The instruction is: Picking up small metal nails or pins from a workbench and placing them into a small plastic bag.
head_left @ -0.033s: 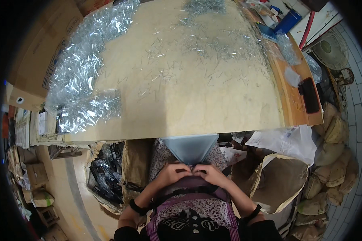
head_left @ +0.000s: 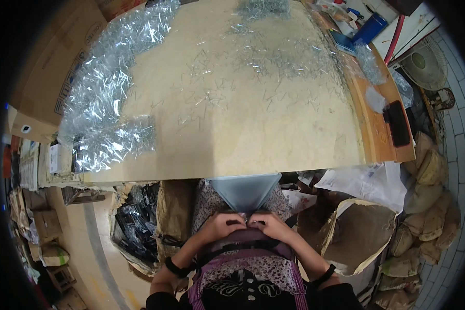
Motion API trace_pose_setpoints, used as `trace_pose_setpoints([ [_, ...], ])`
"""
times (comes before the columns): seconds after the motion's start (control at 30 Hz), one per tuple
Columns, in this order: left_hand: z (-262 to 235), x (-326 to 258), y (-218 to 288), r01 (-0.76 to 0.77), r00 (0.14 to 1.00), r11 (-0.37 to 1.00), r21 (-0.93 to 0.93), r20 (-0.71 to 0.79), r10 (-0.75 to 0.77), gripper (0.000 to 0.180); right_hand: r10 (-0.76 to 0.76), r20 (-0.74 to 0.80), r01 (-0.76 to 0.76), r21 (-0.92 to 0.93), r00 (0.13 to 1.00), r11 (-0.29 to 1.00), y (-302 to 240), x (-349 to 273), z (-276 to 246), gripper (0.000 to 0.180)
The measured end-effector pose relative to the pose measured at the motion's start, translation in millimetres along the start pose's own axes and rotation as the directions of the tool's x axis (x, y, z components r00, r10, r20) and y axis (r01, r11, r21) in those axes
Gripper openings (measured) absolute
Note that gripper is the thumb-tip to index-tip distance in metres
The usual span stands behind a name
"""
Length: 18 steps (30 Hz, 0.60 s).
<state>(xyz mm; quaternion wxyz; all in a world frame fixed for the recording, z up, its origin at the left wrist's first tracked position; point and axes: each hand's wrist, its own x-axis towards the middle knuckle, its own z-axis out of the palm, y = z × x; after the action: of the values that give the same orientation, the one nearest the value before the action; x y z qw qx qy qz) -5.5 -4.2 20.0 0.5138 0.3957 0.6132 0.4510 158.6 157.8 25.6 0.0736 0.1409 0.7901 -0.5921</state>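
Close together over my lap, my left hand (head_left: 225, 226) and my right hand (head_left: 270, 225) nearly meet at the fingertips. The fingers of both are pinched. A tiny shiny bit seems to show between them, too small to name. Just beyond my fingers is a pale blue-grey plastic tray or basin (head_left: 246, 187), partly under the table edge. Thin bent metal wire pieces (head_left: 263, 64) lie scattered over the wooden tabletop (head_left: 274, 134). Along its left side, a heap of clear, shiny plastic packets (head_left: 101, 88) is piled up.
Under the table at left, an open carton (head_left: 173, 217) holds black packaged parts. An open, worn carton (head_left: 359, 235) stands at right beside a white plastic bag (head_left: 369, 183). A dark phone (head_left: 398, 123) rests on the table's right ledge, near a fan (head_left: 423, 62).
Both hands sit very slightly lower, still fingertip to fingertip. Nothing else has visibly moved.
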Motion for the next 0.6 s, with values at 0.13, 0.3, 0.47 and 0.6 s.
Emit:
trace_pose_setpoints([
  [0.13, -2, -8, 20, -0.047, 0.998, 0.997, -0.055, 0.038, 0.049, 0.032, -0.154, -0.016, 0.149, -0.160, 0.988, 0.976, -7, -6, -11, 0.015],
  [0.3, -7, 0, 93, -0.125, 0.967, 0.965, -0.231, -0.246, 0.066, 0.055, -0.299, -0.154, 0.275, -0.163, 0.942, 0.948, -77, 3, -44, 0.021],
  [0.47, -68, 21, 122, -0.331, 0.880, 0.902, 0.277, -0.256, 0.401, 0.043, -0.545, -0.292, 0.465, -0.302, 0.785, 0.832, -129, 36, -77, 0.037],
  [0.6, -91, 47, 134, -0.347, 0.777, 0.928, 0.138, -0.513, 0.366, 0.043, -0.550, -0.385, 0.301, -0.541, 0.741, 0.785, -126, 108, -138, 0.046],
])
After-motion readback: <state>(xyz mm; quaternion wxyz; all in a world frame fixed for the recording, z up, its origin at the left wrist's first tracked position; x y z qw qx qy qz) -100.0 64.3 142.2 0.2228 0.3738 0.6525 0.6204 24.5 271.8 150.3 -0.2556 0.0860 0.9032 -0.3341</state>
